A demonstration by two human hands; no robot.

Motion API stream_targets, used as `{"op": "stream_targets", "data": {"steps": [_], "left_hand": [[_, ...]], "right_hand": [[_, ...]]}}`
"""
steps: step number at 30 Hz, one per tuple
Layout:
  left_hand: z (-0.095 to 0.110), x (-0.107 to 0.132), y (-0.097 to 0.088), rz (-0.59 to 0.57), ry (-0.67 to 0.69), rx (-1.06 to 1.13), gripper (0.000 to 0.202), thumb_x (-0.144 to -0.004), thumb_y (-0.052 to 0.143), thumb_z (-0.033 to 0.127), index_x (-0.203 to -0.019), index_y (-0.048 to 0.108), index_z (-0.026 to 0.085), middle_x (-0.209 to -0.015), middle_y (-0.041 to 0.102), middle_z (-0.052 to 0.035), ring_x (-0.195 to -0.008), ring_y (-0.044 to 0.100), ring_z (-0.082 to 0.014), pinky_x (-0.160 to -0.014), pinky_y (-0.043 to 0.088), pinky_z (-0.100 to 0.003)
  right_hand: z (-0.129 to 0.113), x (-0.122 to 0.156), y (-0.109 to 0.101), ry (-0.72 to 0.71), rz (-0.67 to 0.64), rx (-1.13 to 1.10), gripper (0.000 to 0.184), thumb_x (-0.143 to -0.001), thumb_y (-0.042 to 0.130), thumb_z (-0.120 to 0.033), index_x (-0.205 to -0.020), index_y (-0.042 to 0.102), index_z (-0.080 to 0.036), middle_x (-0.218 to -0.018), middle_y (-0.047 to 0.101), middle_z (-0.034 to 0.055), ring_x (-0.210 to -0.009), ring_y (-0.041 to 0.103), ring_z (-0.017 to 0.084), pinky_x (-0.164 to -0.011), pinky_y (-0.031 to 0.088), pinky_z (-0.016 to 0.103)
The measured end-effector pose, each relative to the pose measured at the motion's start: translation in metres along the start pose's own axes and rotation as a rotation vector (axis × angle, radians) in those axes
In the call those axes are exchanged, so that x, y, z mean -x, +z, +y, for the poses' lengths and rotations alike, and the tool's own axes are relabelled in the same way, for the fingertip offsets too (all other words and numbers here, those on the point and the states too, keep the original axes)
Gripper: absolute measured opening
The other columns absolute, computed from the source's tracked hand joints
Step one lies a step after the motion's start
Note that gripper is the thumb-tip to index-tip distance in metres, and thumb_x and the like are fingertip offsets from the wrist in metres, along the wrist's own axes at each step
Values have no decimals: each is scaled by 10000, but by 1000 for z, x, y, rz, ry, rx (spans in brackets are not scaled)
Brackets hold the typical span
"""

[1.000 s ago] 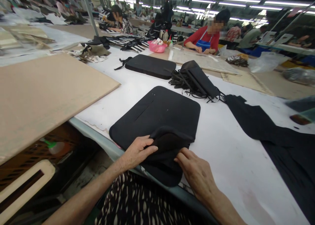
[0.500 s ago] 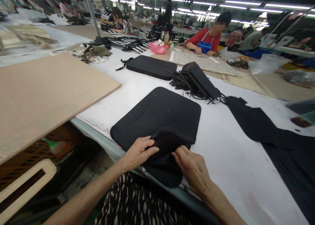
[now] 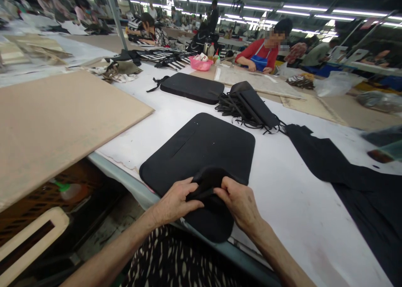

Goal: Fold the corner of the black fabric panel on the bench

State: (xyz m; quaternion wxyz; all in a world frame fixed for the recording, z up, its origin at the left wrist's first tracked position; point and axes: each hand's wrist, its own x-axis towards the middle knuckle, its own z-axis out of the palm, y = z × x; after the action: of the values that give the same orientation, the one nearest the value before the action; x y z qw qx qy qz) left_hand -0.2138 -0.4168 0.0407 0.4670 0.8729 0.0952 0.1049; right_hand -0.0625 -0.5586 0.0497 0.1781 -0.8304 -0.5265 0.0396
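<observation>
A black fabric panel (image 3: pixel 201 144) with rounded corners lies on the white-covered table at its front edge. Its near part is bunched up between my hands, and a rounded end hangs toward my lap. With thumb and fingers my left hand (image 3: pixel 179 199) pinches the left side of the raised fold. On the other side of that fold, my right hand (image 3: pixel 240 201) grips the cloth, thumb toward the left. Both hands are closed on the same black piece, a short gap apart. Some fingertips are hidden behind the fabric.
Farther back lie a stack of black panels (image 3: pixel 191 88) and a bundle of black straps (image 3: pixel 248 107). Long black cloth (image 3: pixel 342 169) spreads at right. A tan board (image 3: pixel 69 123) covers the left side. Across the table a person in red (image 3: pixel 262 54) works near a pink basket (image 3: pixel 201 64).
My right hand has moved up and slightly left along the fold, closer to my left hand. The raised cloth between them is now gathered more tightly.
</observation>
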Motion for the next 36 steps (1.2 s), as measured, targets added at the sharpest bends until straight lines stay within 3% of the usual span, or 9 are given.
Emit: {"op": "stream_targets", "data": {"steps": [9,14,16,24,26,30,32,34,36], "left_hand": [[0,-1,1,34,26,9,189,-879,479,223,-755,595,139,-779,525,-17,-747,495,-145,-676,368,-235],[-1,-1,1,19,24,15,117,-823,579,238,-763,591,138,-817,531,-16,-766,498,-152,-691,372,-230],[-1,-1,1,16,18,18,161,-840,551,238,-717,569,137,-785,518,-9,-742,491,-144,-673,364,-222],[-2,-4,-3,58,-17,136,303,-859,503,268,-592,461,131,-658,422,18,-642,426,-118,-583,311,-212],[-2,-4,-4,62,-46,168,310,-863,499,283,-596,462,129,-663,422,16,-640,423,-116,-583,311,-211],[-1,-4,-4,51,-94,206,296,-872,485,314,-652,533,122,-709,469,-1,-667,442,-127,-591,331,-213],[-1,-4,-4,54,-90,208,289,-874,481,312,-669,550,121,-722,484,-6,-682,448,-133,-603,340,-215],[-1,-4,-3,58,-82,193,291,-874,482,304,-656,545,122,-708,483,-4,-689,449,-136,-621,344,-221],[0,-4,-3,59,-78,179,293,-873,483,299,-647,539,121,-696,479,-2,-687,448,-137,-627,343,-226]], "right_hand": [[-6,-1,-2,-62,-44,-60,267,-733,664,-379,-781,468,-205,-748,571,-23,-683,543,157,-555,345,242],[-4,-1,-4,-135,2,-40,70,-852,513,-255,-822,538,-197,-795,557,9,-727,540,154,-616,374,249],[0,-1,-6,-146,19,-72,142,-889,440,-227,-824,563,-200,-810,558,15,-725,541,141,-629,384,238],[16,23,-20,73,297,-56,199,-925,379,-289,-919,558,-201,-898,579,35,-746,563,151,-666,402,253],[16,37,-18,26,189,-112,163,-918,400,-272,-915,546,-203,-882,571,28,-732,555,146,-650,405,250],[11,56,-8,-72,-168,-227,151,-841,564,-274,-979,544,-216,-901,552,17,-807,542,160,-690,424,252],[8,58,-3,-40,-218,-214,161,-811,608,-262,-955,549,-217,-889,544,14,-823,529,171,-700,421,266],[8,56,0,-18,-221,-205,57,-824,592,-246,-838,549,-212,-820,530,1,-790,520,166,-676,410,264],[8,54,2,-14,-217,-216,108,-849,560,-244,-754,526,-207,-771,512,-8,-759,514,155,-651,395,255]]}}
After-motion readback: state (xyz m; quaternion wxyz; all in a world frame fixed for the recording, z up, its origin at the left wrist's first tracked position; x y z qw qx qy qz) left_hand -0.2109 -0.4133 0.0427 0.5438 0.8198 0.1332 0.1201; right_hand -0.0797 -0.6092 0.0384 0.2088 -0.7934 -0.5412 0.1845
